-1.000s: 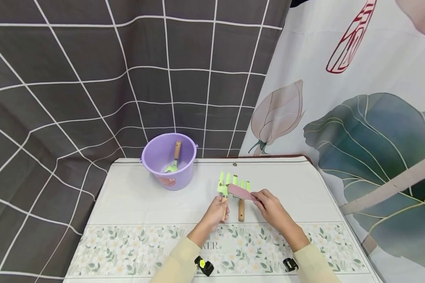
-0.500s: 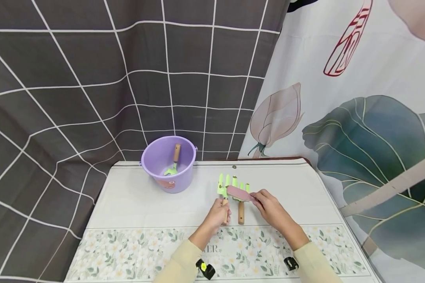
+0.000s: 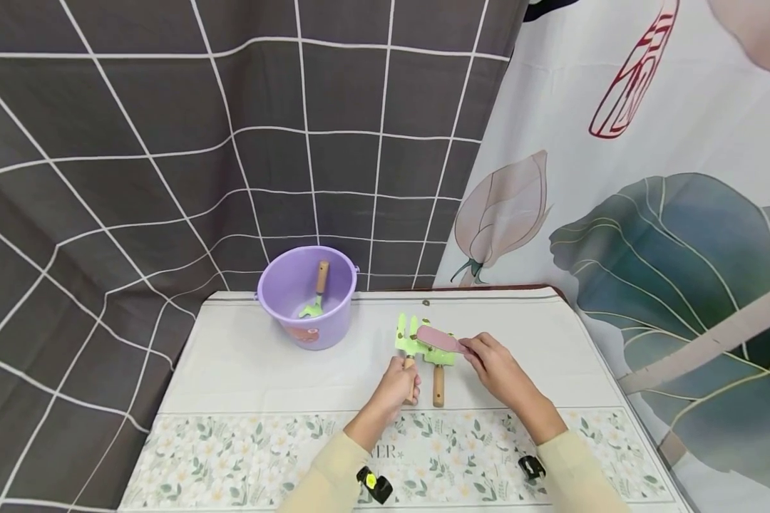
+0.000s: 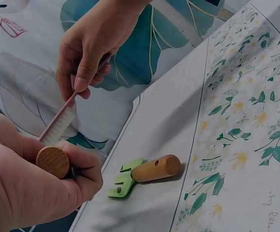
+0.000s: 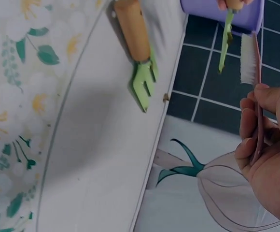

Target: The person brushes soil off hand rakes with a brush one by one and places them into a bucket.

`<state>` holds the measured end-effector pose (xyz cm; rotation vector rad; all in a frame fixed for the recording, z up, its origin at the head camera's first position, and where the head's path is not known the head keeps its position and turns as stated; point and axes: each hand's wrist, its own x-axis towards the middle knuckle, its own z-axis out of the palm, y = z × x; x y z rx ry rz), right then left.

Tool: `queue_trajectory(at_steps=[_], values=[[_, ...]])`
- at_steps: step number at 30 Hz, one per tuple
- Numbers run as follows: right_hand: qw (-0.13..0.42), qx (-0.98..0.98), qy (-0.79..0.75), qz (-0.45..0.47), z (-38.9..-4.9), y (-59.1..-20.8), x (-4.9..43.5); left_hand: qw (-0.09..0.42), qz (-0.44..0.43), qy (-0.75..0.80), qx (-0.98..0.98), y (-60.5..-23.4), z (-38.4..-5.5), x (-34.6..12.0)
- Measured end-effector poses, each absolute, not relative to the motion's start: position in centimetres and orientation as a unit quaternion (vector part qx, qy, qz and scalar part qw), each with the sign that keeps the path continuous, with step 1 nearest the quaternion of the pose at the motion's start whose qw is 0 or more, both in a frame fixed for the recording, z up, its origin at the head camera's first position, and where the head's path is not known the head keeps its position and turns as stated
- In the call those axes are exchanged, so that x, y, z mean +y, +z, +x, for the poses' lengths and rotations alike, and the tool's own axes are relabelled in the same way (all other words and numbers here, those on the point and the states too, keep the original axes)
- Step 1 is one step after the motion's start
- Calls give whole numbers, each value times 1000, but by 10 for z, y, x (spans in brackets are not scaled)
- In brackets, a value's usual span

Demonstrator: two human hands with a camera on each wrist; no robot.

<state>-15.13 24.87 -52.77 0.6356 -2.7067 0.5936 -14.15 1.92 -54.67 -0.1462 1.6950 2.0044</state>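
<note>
My left hand (image 3: 394, 385) grips the wooden handle of a small green garden fork (image 3: 406, 343), its tines pointing away from me and dotted with brown specks. In my right hand (image 3: 493, 365) is a pink brush (image 3: 438, 338), pinched by its handle. White bristles (image 5: 247, 60) show on it in the right wrist view, facing the held fork (image 5: 224, 48), with a gap between them there. A second green garden fork (image 4: 125, 180) with a wooden handle lies on the table, brown specks on its head. In the head view, the brush partly covers that fork's tines.
A purple bucket (image 3: 314, 333) stands at the back left, with another green, wooden-handled tool (image 3: 321, 279) leaning inside. A small brown bit (image 3: 426, 303) lies near the table's back edge. Dark gridded cloth (image 3: 263, 164) and a printed white curtain (image 3: 520, 235) hang behind the table.
The brush and right hand have shifted slightly away from me and to the right. The left hand keeps its grip on the garden fork, nearly still.
</note>
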Motion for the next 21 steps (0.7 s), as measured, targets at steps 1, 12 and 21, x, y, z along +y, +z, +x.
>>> queue_trajectory(at_steps=[1,12,21], values=[[152,-940,207,225,-153,-526,249,252,-55,739,622,-546,-142,19],[102,-952,178,230,-163,-520,233,252,-45,743,618,-540,-145,22],[106,-952,184,222,-171,-523,228,247,-47,749,612,-537,-143,22]])
